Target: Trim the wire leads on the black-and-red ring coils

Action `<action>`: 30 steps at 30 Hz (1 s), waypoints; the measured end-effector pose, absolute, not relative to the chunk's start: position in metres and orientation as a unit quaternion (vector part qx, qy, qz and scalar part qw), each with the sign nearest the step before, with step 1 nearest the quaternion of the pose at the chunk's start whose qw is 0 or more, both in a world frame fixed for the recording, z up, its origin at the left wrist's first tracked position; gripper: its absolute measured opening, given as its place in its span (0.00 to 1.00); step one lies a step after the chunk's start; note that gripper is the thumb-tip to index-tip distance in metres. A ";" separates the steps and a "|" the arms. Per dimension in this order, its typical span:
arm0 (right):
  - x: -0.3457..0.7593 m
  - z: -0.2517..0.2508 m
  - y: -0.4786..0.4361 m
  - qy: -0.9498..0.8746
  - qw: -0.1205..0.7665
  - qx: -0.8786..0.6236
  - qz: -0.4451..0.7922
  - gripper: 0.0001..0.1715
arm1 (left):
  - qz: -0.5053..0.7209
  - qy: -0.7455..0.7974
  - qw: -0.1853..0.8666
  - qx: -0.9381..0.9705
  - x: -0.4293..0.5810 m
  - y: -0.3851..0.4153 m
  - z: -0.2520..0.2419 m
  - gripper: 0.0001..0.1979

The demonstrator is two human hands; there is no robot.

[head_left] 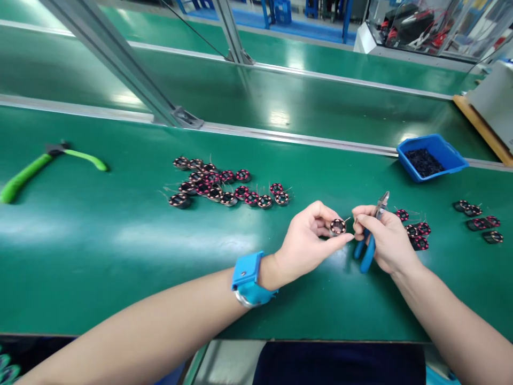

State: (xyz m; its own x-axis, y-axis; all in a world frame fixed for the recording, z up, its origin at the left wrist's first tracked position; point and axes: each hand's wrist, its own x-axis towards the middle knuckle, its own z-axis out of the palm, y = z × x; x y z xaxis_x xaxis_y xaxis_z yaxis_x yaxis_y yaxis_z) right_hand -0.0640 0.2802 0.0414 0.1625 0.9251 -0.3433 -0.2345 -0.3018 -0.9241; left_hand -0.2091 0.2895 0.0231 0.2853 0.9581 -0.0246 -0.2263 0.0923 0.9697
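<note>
Between the thumb and fingers of my left hand (pixel 308 240) is a small motor stator (pixel 337 226), a dark ring with copper windings around its face. A thin wire end sticks out from its right side. My right hand (pixel 382 235) holds blue-handled cutting pliers (pixel 368 251), their metal jaws pointing up and away from the stator. The thumb and forefinger of that hand are pinched close to the wire; whether they grip it is too small to tell. Just right of my right hand sits a small group of stators (pixel 419 230), partly hidden by the hand.
Many stators (pixel 214 187) lie clustered left of centre, and several more (pixel 479 222) at the far right. A blue bin (pixel 460 163) with small dark pieces stands at the back right. Green-handled pliers (pixel 28 174) rest at the left. A metal post (pixel 132 69) rises behind the bench.
</note>
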 end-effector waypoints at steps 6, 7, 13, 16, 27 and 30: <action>-0.071 0.040 0.284 -0.285 0.568 -0.563 0.529 0.12 | 0.490 0.356 0.567 0.559 -0.210 0.288 0.019 0.17; -0.072 0.040 0.284 -0.282 0.577 -0.561 0.523 0.12 | 0.492 0.352 0.559 0.567 -0.209 0.288 0.018 0.16; -0.076 0.039 0.284 -0.274 0.602 -0.557 0.503 0.11 | 0.506 0.330 0.521 0.603 -0.208 0.287 0.016 0.15; -0.078 0.039 0.283 -0.290 0.600 -0.557 0.496 0.10 | 0.508 0.330 0.514 0.608 -0.207 0.287 0.016 0.16; -0.079 0.039 0.283 -0.288 0.596 -0.570 0.487 0.10 | 0.504 0.341 0.506 0.611 -0.207 0.288 0.019 0.16; -0.079 0.039 0.283 -0.287 0.598 -0.568 0.488 0.10 | 0.506 0.340 0.500 0.616 -0.207 0.288 0.020 0.16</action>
